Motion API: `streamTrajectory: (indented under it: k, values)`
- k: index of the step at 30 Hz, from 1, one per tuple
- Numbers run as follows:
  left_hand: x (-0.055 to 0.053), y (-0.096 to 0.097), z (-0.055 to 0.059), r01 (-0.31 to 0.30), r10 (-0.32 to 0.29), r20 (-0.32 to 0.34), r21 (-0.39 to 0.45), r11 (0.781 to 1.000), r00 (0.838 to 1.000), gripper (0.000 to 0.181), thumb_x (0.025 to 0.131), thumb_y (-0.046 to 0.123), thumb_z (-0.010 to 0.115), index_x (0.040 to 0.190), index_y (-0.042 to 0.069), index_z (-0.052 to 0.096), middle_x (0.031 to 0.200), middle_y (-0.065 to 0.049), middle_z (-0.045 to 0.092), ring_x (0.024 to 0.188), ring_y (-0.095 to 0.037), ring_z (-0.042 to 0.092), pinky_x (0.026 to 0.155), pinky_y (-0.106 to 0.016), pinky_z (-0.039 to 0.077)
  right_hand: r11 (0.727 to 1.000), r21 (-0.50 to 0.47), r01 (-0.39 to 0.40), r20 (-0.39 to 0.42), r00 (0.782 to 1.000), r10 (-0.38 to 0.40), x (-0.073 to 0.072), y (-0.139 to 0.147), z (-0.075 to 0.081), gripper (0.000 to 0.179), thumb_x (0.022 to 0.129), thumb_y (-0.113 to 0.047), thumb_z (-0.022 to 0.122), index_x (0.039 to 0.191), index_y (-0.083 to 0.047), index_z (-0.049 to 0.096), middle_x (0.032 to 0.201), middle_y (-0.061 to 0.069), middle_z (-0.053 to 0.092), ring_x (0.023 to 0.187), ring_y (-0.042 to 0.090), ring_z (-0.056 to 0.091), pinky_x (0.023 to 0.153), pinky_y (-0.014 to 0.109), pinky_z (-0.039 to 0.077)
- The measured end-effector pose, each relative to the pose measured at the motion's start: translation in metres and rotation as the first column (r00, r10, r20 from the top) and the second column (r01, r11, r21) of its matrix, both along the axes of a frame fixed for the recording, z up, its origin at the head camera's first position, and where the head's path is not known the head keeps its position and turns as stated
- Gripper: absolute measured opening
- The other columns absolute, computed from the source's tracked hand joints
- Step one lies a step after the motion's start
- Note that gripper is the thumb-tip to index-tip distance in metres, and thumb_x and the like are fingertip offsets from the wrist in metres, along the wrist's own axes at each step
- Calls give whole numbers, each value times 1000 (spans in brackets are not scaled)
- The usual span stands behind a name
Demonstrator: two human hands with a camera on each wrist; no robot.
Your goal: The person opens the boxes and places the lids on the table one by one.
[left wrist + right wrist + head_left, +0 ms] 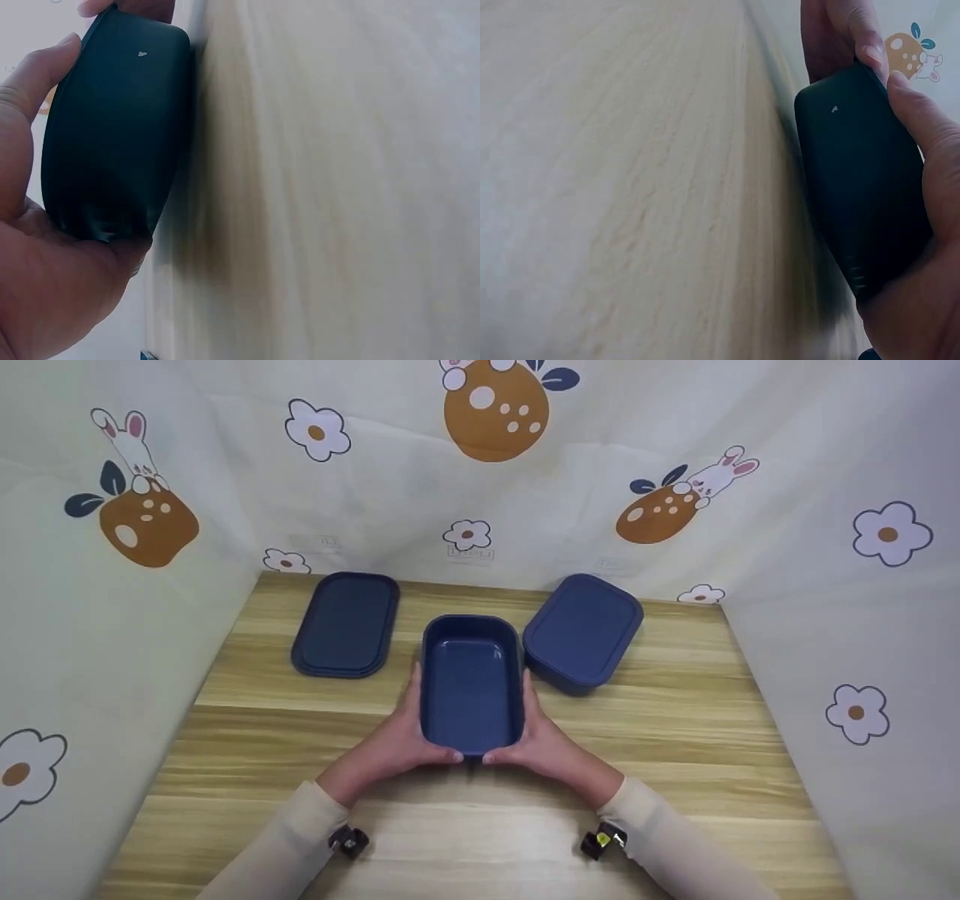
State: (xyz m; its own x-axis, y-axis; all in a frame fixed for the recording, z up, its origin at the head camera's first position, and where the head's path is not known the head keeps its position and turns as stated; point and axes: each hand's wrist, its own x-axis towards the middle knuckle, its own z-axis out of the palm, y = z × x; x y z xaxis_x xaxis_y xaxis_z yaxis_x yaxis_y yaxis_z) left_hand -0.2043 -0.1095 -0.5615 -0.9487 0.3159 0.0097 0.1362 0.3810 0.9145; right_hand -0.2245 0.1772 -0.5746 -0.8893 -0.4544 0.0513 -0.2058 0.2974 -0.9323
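An open dark blue food container [471,697], rectangular with rounded corners, is held between both hands in the middle of the table. The left hand [409,739] grips its left side, thumb along the near wall. On the opposite side the right hand [536,739] grips it the same way, and the two thumb tips nearly meet at the near rim. Both wrist views show the container's outer wall [124,112] close over the wooden surface, with a small light mark on it. The fingers on the far sides are partly hidden. Inside, the container holds nothing.
A flat dark blue lid [346,624] lies at the back left of the wooden table [262,780]. Right of the held container stands a second blue container with its lid on [585,634], turned at an angle. Patterned cloth [382,495] walls the table's back and sides.
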Motion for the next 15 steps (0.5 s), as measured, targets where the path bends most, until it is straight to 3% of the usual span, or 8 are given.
streamTrajectory:
  k: [6,15]
  values:
    - [-3,-1,5,-6,5,-23,-39,999,1000,168,69,36,108,174,13,-22,183,-21,-10,166,-42,13,133,-56,20,1000,21,-6,-11,1000,6,-2,-1,8,167,69,-19,109,174,-13,-20,184,19,-6,167,34,16,133,50,20]
    - [-7,-4,12,-8,6,-21,-81,997,1000,166,72,35,107,174,13,-21,183,-20,-10,167,-38,12,134,-52,18,997,68,-26,8,1000,26,-5,2,19,169,67,-21,110,173,-10,-22,182,24,9,162,37,31,131,49,27]
